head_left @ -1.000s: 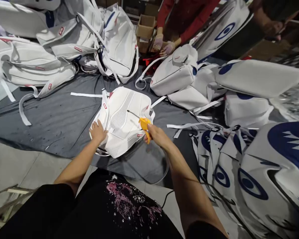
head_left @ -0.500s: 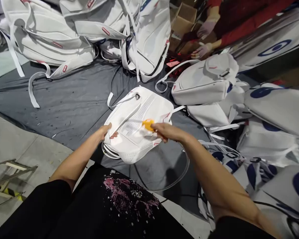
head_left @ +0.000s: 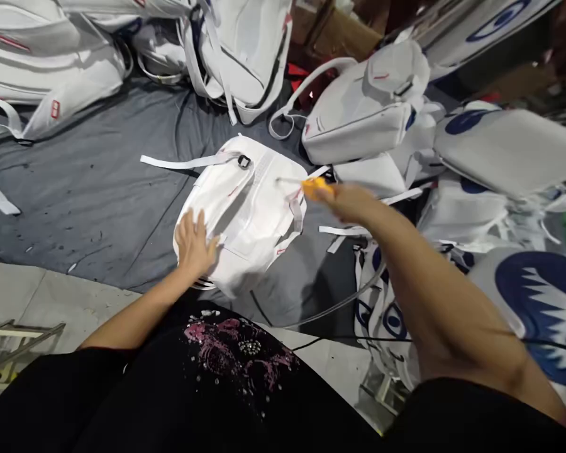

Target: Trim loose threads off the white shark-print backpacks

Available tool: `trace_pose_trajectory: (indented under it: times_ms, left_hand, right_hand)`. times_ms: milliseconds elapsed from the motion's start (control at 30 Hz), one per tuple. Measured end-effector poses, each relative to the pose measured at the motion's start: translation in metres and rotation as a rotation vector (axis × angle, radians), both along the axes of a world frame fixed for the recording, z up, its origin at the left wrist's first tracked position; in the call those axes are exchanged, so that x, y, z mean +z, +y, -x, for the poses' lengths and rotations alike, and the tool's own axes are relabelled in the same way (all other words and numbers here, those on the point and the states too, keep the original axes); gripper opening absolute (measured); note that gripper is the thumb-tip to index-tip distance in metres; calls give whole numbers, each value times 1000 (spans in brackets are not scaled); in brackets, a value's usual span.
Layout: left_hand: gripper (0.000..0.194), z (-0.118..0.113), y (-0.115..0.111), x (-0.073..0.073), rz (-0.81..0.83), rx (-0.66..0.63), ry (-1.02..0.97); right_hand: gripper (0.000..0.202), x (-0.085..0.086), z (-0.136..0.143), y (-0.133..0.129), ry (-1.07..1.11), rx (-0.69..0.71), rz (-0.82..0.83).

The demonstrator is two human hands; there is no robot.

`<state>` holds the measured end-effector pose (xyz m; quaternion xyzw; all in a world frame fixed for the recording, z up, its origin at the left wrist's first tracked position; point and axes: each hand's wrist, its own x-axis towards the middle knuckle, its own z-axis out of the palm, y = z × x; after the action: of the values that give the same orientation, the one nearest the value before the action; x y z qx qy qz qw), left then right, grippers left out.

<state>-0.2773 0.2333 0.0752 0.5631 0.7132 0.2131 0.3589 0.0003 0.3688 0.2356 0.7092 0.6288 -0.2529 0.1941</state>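
A white backpack [head_left: 273, 170] lies on the dark grey cloth in front of me, its strap side up. One strap's white webbing [head_left: 179, 163] stretches out to the left from a black buckle. My left hand [head_left: 195, 244] rests on the backpack's left side with its fingers spread. Over the right side, my right hand [head_left: 346, 200] is closed around an orange tool [head_left: 317, 187], whose thin metal tip points left above the bag. The right hand is slightly blurred.
More white backpacks [head_left: 358, 113] are piled at the back and right, some with blue prints. The grey cloth [head_left: 99, 189] covers the table. A clear hose [head_left: 339, 307] curves near the front edge. Cardboard boxes [head_left: 344, 34] stand at the back. A wooden frame [head_left: 19, 352] is on the floor at left.
My left hand has let go of the bag's edge and lies spread on it. My right hand has moved right and away from me with the orange tool. The strap webbing now extends left. The view has shifted.
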Motion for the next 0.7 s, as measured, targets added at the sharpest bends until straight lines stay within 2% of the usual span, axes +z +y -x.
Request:
trace_pose_trajectory:
  times_ms: [33, 67, 133, 167, 233, 267, 333, 400, 467, 567, 633, 700]
  left_hand:
    - [74, -14, -12, 4, -132, -182, 111]
    - [76, -29, -24, 6, -215, -378, 177]
    - [82, -58, -46, 6, -236, -706, 220]
    - [85, -70, -54, 4, -206, -800, 257]
    - [85, -89, -62, -1, -153, -832, 374]
    - [81, -96, -63, -4, -143, -799, 433]
    - [72, -105, -61, -6, -156, -728, 499]
    - [68, -110, -58, -6, -164, -659, 460]
    - [67, -111, -54, -5, -60, -478, 206]
    - [57, -105, -39, -4, 194, -100, -291]
    - [39, -95, -25, -4, 316, 95, -491]
    - [33, -85, -13, -6, 411, 306, -667]
  right_hand:
    - [61, 2, -7, -2, -69, -3, -44]
    - [60, 4, -12, -7, -74, 15, -1]
    - [53, 8, -19, -21, 18, 52, 215]
    - [50, 11, -22, -29, 51, 52, 258]
    - [45, 18, -30, -47, 18, 25, 154]
    - [44, 22, -36, -55, -1, 0, 113]
    - [44, 25, -51, -73, 80, -34, 185]
    - [44, 25, -68, -90, 213, -71, 240]
    - [46, 21, -86, -106, 299, -121, 186]
    - [53, 13, -110, -126, 462, -103, 306]
    - [54, 8, -121, -134, 514, -92, 332]
    - [51, 1, -127, -139, 542, -87, 291]
